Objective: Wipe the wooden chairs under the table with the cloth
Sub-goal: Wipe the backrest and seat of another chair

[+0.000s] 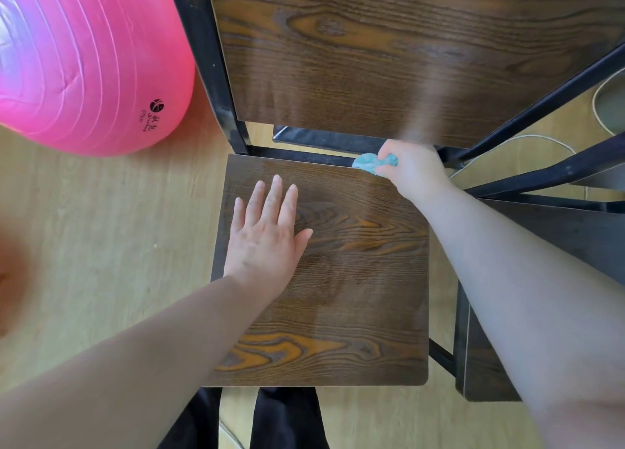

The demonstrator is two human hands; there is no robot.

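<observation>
1. Two bare forearms (pixel 135 364) are reaching in from the bottom edge over a dark wooden chair seat (pixel 338 296).
2. The left hand (pixel 267 239) is lying flat on the seat, fingers straight, holding nothing.
3. The right hand (pixel 412 167) is gripping a bunched teal cloth (pixel 367 162) at the seat's far right edge, against the black frame (pixel 304 154).
4. The wooden table (pixel 406 59) is standing just beyond.
5. A pink exercise ball (pixel 84 66) is sitting on the floor (pixel 101 245), left.

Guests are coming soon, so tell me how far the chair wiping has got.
Done: cannot tell; the seat shows no clear wiped mark. In hand: the right hand grips the teal cloth at the seat's back edge, while the left hand rests flat on the seat. Left: the second chair at the right, which no hand touches.
</observation>
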